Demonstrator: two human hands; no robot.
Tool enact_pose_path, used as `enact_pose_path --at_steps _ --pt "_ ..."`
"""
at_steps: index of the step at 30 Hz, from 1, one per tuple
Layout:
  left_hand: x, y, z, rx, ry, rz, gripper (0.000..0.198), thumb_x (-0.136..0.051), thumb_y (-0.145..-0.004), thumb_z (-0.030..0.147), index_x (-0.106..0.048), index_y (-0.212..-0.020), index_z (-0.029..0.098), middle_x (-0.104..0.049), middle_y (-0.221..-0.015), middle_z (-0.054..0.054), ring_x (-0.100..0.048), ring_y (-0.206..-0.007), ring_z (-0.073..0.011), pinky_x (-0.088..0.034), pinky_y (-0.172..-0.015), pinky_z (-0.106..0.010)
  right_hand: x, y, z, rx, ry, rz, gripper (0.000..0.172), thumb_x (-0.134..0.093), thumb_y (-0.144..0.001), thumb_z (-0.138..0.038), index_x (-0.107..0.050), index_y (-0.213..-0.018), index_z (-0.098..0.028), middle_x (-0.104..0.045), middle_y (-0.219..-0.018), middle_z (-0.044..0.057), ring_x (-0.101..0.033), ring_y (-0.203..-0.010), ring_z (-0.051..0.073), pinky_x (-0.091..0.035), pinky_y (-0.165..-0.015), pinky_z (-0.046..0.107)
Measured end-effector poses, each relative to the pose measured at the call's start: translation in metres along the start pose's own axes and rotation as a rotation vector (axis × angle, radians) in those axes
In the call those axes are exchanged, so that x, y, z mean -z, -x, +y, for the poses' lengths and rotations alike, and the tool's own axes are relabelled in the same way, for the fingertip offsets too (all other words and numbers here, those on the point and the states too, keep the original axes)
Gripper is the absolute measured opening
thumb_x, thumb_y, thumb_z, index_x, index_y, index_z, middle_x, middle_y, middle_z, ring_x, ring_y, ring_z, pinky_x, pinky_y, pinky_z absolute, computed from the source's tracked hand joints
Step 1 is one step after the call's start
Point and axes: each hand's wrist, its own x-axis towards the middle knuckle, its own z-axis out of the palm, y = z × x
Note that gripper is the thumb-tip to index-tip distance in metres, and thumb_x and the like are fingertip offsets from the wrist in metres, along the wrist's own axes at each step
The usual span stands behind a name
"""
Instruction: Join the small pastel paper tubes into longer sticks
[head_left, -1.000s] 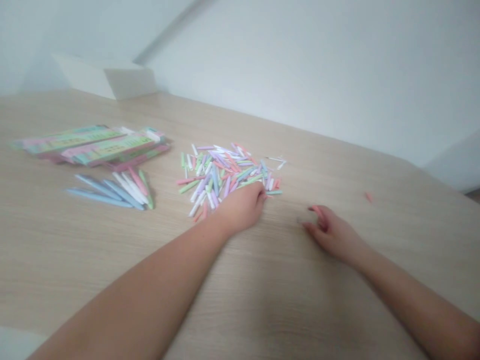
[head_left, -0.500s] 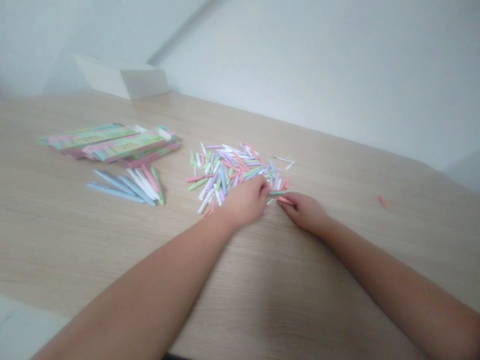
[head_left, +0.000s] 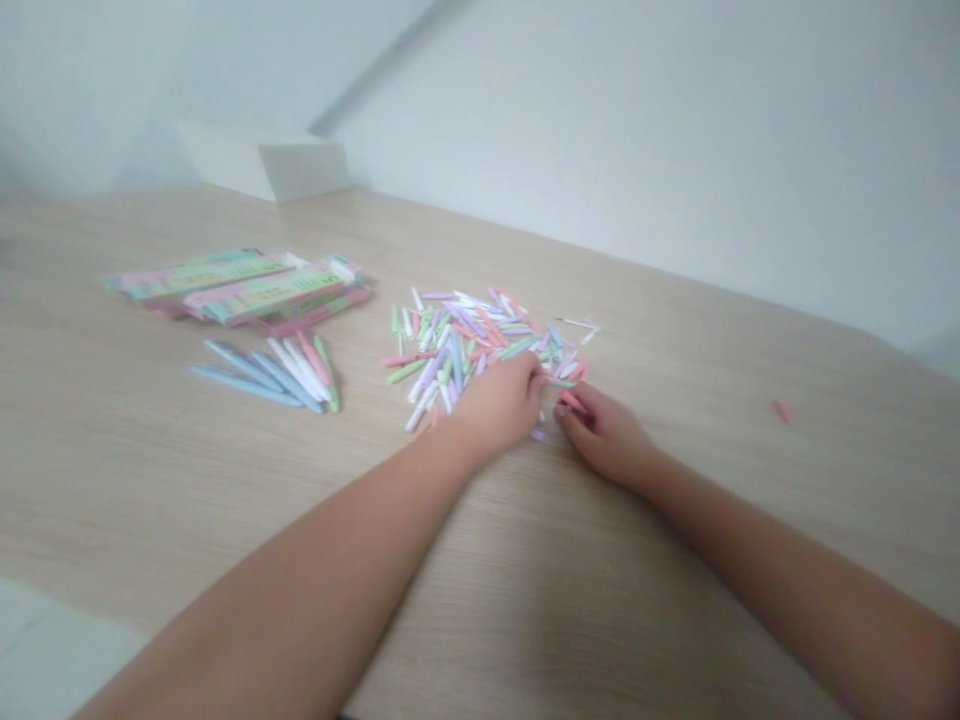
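A loose pile of pastel pen parts (head_left: 454, 345), in white, purple, green, blue and coral, lies on the wooden table. At its near right edge my left hand (head_left: 501, 405) is closed, its fingertips hidden. A green pen part (head_left: 559, 382) shows just beyond those fingers; whether it is gripped I cannot tell. My right hand (head_left: 609, 432), close beside the left, pinches a short coral pen part (head_left: 574, 402) between thumb and fingers. One small purple piece (head_left: 538, 435) rests on the table between the hands.
Left of the pile lie several assembled-looking pens (head_left: 274, 375) in blue, white, pink and green. Behind them are stacked flat pastel packages (head_left: 270, 292). A white box (head_left: 304, 170) stands by the wall. A single coral piece (head_left: 782, 411) lies far right.
The view has shifted slightly, moving the table items a little rightward. My right fingers have curled further around the coral part. A purple piece now shows between the hands.
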Motion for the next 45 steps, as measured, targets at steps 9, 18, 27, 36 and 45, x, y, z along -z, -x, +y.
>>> enact_pose_path --at_steps 9,18,27,36,45 --pt "-0.003 0.008 0.012 -0.2 0.06 -0.124 0.017 -0.042 -0.1 0.026 -0.057 -0.093 0.02 -0.068 -0.093 -0.004 -0.061 -0.084 -0.0178 -0.043 -0.072 -0.03 0.008 0.046 -0.002 -0.149 -0.029 0.039 0.03 -0.045 -0.102 -0.043 -0.051 -0.079 -0.025 -0.06 -0.071 -0.001 -0.054 -0.066 0.018 -0.036 -0.061 0.031" --pt "0.001 0.01 0.019 -0.261 0.015 -0.168 0.018 -0.042 -0.099 0.022 -0.06 -0.096 0.02 -0.069 -0.097 -0.005 -0.062 -0.089 -0.019 -0.045 -0.075 -0.031 0.006 0.042 -0.007 -0.187 0.005 0.069 0.025 -0.049 -0.1 -0.039 -0.053 -0.08 -0.024 -0.061 -0.071 -0.001 -0.054 -0.065 0.018 -0.032 -0.058 0.03" --pt "0.003 0.012 0.018 -0.257 -0.028 -0.144 0.017 -0.043 -0.099 0.023 -0.059 -0.095 0.02 -0.07 -0.096 -0.005 -0.063 -0.086 -0.0201 -0.045 -0.072 -0.032 0.005 0.044 -0.005 -0.177 -0.001 0.085 0.026 -0.047 -0.1 -0.041 -0.052 -0.08 -0.025 -0.06 -0.071 -0.001 -0.054 -0.065 0.018 -0.034 -0.06 0.03" --pt "-0.004 0.011 0.019 -0.251 -0.002 -0.228 0.026 -0.044 -0.1 0.028 -0.069 -0.1 0.021 -0.074 -0.101 -0.004 -0.067 -0.096 -0.0208 -0.049 -0.083 -0.032 0.009 0.049 -0.008 -0.094 -0.029 -0.031 0.019 -0.043 -0.103 -0.041 -0.053 -0.107 -0.025 -0.067 -0.089 0.003 -0.062 -0.079 0.022 -0.041 -0.068 0.033" --pt "-0.005 0.012 0.016 -0.247 0.007 -0.169 0.038 -0.049 -0.1 0.032 -0.064 -0.134 0.022 -0.07 -0.132 -0.007 -0.063 -0.122 -0.0221 -0.047 -0.106 -0.035 0.01 0.046 0.007 0.0 -0.176 0.24 0.033 -0.038 -0.105 -0.049 -0.057 -0.095 -0.024 -0.06 -0.093 0.007 -0.057 -0.091 0.024 -0.048 -0.081 0.039"
